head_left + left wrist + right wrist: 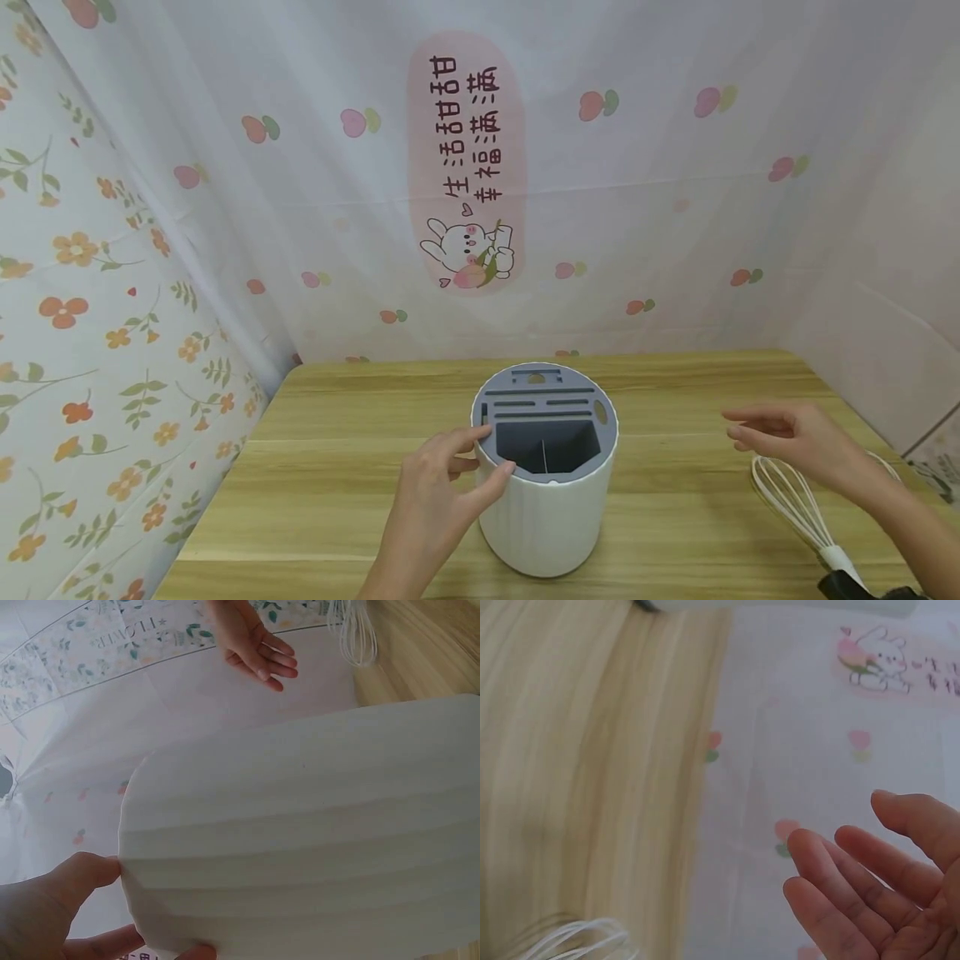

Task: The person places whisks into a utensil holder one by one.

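Observation:
A white ribbed cylindrical utensil holder (543,533) with a grey slotted top (540,385) stands upright on the wooden table. My left hand (442,483) grips its rim at the left, the thumb toward the front and the index finger farther back. Seen from the left wrist, the holder's white wall (300,817) fills much of the view, with the left thumb and fingers at its edge. Off to the right, my right hand (795,437) is raised above the table and holds nothing; its fingers look relaxed in the right wrist view.
A whisk (802,508) with white wires lies at the table's right side, below the right forearm. Behind the wooden table (337,467) hangs a pale curtain (300,208) with a printed rabbit, and a flowered cloth (97,333) hangs at the left.

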Demonstrator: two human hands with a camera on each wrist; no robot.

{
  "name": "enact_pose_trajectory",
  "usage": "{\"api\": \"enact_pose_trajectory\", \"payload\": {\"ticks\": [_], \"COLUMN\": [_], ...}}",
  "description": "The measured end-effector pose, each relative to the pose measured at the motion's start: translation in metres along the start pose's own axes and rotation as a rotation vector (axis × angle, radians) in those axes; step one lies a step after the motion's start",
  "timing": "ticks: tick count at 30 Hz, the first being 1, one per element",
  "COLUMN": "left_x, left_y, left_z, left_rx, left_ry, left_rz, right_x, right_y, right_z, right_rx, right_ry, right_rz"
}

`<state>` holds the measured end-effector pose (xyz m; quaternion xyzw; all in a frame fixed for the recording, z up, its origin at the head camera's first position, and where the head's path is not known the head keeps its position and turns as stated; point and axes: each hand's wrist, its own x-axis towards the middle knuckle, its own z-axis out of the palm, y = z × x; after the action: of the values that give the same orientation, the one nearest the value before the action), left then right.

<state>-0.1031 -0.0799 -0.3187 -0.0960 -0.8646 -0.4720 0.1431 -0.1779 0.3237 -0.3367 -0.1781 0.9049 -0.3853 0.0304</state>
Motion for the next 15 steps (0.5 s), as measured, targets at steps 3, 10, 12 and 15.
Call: {"api": "enact_pose_trajectory", "payload": {"ticks": [3,10,12,15], "left_x": [0.0,-0.001,-0.001,-0.001], "left_y": [0.0,-0.002,-0.002,-0.001], "left_z": [0.0,-0.002,-0.002,-0.002], "left_rx": [0.0,-0.006,-0.004,0.001], "left_ry": [-0.001,0.008,0.004,-0.003], "left_rz": [0.004,0.016,0.008,-0.003], "right_x": [-0.009,-0.025,-0.029,-0.036], "right_y": [0.015,0.048,0.058,0.072], "right_z": [-0.003,-0.011,-0.015,-0.019], "right_rx": [-0.009,0.025,0.053,0.061], "right_ry": [-0.026,-0.075,-0.094,-0.127], "right_rz": [0.04,0.181,0.188,0.181]}}
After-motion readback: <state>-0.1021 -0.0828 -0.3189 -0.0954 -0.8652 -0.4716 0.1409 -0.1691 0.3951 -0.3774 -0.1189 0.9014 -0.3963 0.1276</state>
